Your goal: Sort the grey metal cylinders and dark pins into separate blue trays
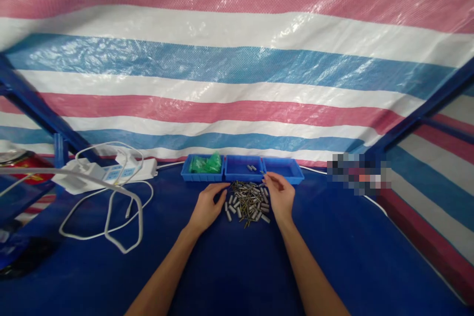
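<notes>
A pile (249,202) of parts lies on the table (240,276) between the hands, the left hand (208,207) on one side, the right hand (280,197) on the other. Behind it, in a row: left bin (202,177) with a bag (205,164) in it, middle bin (237,177) with a few pins (251,168), right bin (284,169). Left of these, a power strip (126,174), cable (140,227) before it.

You face a sheet (237,61) striped red, white and blue. Your table (229,276) is dark blue, the trays (283,170) brighter blue, the bag (213,164) green, the metal pieces (252,202) silver-grey and brassy, the cord (140,224) white.
</notes>
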Action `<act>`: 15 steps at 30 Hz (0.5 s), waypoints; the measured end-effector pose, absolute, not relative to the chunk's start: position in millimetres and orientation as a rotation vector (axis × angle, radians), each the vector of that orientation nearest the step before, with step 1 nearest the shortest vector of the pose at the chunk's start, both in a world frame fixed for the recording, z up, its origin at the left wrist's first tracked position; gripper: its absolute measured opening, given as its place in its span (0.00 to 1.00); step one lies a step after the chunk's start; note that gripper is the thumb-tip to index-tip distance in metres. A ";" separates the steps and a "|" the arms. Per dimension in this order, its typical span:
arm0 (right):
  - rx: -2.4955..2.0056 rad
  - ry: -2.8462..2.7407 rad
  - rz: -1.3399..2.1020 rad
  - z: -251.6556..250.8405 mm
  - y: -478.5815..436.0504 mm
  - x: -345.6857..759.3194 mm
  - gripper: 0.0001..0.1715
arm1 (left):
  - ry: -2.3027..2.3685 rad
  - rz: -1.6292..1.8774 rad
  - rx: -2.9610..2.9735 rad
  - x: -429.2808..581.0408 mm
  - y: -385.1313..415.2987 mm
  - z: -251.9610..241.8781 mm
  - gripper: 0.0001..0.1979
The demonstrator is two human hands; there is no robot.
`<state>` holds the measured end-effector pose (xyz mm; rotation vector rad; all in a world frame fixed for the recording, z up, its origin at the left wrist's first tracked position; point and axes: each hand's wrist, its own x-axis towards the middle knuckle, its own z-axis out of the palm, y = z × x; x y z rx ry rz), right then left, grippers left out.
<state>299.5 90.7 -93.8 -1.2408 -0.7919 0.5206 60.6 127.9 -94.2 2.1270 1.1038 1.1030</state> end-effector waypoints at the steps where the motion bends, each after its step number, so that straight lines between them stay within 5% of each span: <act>1: -1.252 -0.789 0.475 -96.6 91.8 304.6 0.22 | 1.126 1.083 2.137 59.9 130.5 -95.8 0.14; 15: -1.262 -0.998 0.502 -98.7 84.3 300.8 0.20 | 1.352 0.725 2.395 81.6 164.2 -83.4 0.06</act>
